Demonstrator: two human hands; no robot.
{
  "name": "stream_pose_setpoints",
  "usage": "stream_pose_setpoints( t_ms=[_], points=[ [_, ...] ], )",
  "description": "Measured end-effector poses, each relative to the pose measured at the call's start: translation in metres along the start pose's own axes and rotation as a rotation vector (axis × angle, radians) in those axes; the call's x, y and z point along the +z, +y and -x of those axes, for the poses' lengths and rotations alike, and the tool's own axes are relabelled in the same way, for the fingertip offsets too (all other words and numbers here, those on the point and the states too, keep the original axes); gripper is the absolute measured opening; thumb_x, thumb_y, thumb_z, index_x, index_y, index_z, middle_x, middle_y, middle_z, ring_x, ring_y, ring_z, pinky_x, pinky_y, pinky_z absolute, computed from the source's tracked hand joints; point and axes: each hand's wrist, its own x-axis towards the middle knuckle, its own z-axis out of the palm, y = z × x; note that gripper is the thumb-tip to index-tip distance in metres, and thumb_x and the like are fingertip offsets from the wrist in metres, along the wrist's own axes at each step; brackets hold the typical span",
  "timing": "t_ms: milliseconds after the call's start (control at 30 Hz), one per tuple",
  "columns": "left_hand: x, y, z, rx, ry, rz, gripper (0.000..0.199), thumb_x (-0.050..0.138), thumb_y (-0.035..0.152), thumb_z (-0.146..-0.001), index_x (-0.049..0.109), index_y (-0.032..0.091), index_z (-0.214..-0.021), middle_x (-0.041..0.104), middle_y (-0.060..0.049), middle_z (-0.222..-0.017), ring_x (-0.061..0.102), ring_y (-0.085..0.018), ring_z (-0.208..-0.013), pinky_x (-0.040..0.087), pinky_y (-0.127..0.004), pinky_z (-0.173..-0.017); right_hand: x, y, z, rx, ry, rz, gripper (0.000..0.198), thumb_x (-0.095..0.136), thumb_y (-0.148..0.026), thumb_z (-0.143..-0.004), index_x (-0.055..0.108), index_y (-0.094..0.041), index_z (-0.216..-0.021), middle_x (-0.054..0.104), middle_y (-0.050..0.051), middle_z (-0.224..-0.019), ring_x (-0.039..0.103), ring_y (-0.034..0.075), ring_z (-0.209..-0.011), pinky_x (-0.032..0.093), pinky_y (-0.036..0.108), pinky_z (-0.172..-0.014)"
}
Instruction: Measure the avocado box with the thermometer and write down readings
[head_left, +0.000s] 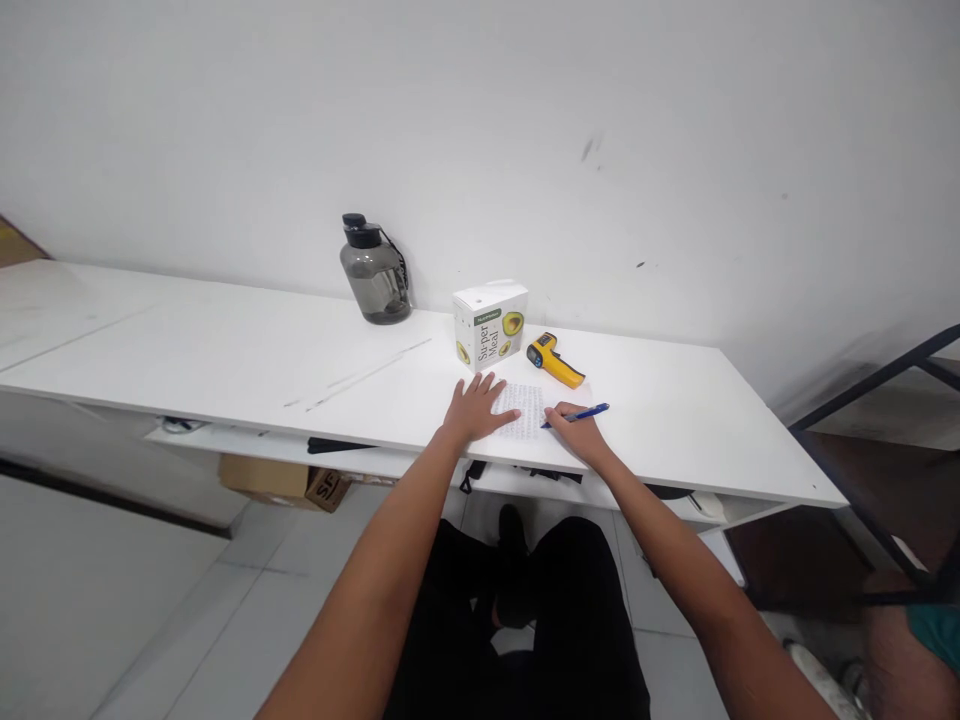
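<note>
A white sheet of paper [523, 408] covered with rows of handwriting lies on the white table. My left hand [474, 408] rests flat on its left side, fingers spread, with nothing in them. In my right hand [576, 428] is a blue pen [592, 412], pinched between the fingers, its tip down at the right side of the written lines. Just behind the paper stands a white box [491, 325] with avocado pictures and the words "Su-per Meal". To the right of the box lies a yellow and black infrared thermometer [556, 361].
A grey water jug [375, 278] with a black lid stands against the wall, left of the box. Under the white tabletop [225, 340] runs a shelf with dark items; a cardboard box [281, 480] is below at left. A dark metal frame [862, 400] and part of another person [907, 650] are at right.
</note>
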Motion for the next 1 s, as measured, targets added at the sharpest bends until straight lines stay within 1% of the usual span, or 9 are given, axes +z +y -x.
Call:
stream_pose_setpoints(
  t_ms=[267, 433, 667, 800, 900, 1000],
  points=[
    [-0.0007, 0.0010, 0.0003, -0.006, 0.003, 0.010, 0.093, 0.027, 0.082, -0.090, 0.030, 0.024, -0.162, 0.017, -0.008, -0.172, 0.010, -0.032, -0.161, 0.008, -0.058, -0.128, -0.0020, -0.0039, 0.0019, 0.003, -0.052, -0.001, 0.036, 0.056, -0.053, -0.079, 0.055, -0.022, -0.059, 0.058, 0.002, -0.065, 0.053, 0.020, -0.071, 0.040, 0.032, -0.067],
    [0.0012, -0.0009, -0.0004, -0.011, -0.002, -0.006, 0.094, 0.031, 0.083, -0.089, 0.030, 0.023, -0.162, 0.017, -0.009, -0.172, 0.011, -0.032, -0.161, 0.008, -0.058, -0.128, 0.0010, -0.0006, 0.0005, 0.012, -0.006, -0.037, 0.036, 0.055, -0.053, -0.079, 0.057, -0.022, -0.060, 0.060, 0.002, -0.065, 0.055, 0.020, -0.072, 0.042, 0.032, -0.068],
    [0.0019, -0.0019, -0.0009, -0.010, 0.010, -0.013, 0.093, 0.031, 0.083, -0.089, 0.031, 0.026, -0.162, 0.018, -0.007, -0.172, 0.012, -0.033, -0.160, 0.008, -0.058, -0.128, 0.0016, -0.0009, 0.0003, 0.010, 0.023, -0.026, 0.036, 0.054, -0.051, -0.079, 0.052, -0.023, -0.056, 0.057, 0.001, -0.062, 0.054, 0.020, -0.070, 0.042, 0.032, -0.066],
    [0.0017, -0.0016, -0.0012, -0.011, 0.000, -0.008, 0.094, 0.031, 0.084, -0.088, 0.030, 0.025, -0.162, 0.017, -0.008, -0.172, 0.011, -0.033, -0.161, 0.008, -0.058, -0.128, -0.0001, -0.0015, 0.0009, 0.025, -0.020, -0.016, 0.035, 0.054, -0.051, -0.079, 0.055, -0.023, -0.058, 0.058, 0.002, -0.064, 0.054, 0.020, -0.071, 0.041, 0.032, -0.066],
    [0.0019, -0.0018, -0.0013, -0.012, 0.003, -0.006, 0.095, 0.031, 0.084, -0.088, 0.030, 0.024, -0.162, 0.017, -0.008, -0.172, 0.011, -0.032, -0.161, 0.008, -0.058, -0.128, -0.0005, -0.0006, 0.0004, 0.009, -0.055, -0.026, 0.034, 0.054, -0.050, -0.079, 0.056, -0.022, -0.060, 0.060, 0.002, -0.066, 0.055, 0.020, -0.072, 0.041, 0.032, -0.067],
    [0.0023, -0.0022, -0.0013, -0.009, 0.006, -0.011, 0.094, 0.031, 0.084, -0.089, 0.031, 0.024, -0.162, 0.018, -0.009, -0.172, 0.012, -0.033, -0.160, 0.008, -0.058, -0.128, 0.0003, 0.0007, -0.0003, 0.011, -0.033, -0.031, 0.035, 0.055, -0.050, -0.079, 0.053, -0.023, -0.058, 0.058, 0.001, -0.063, 0.054, 0.020, -0.070, 0.041, 0.031, -0.066]
  ],
)
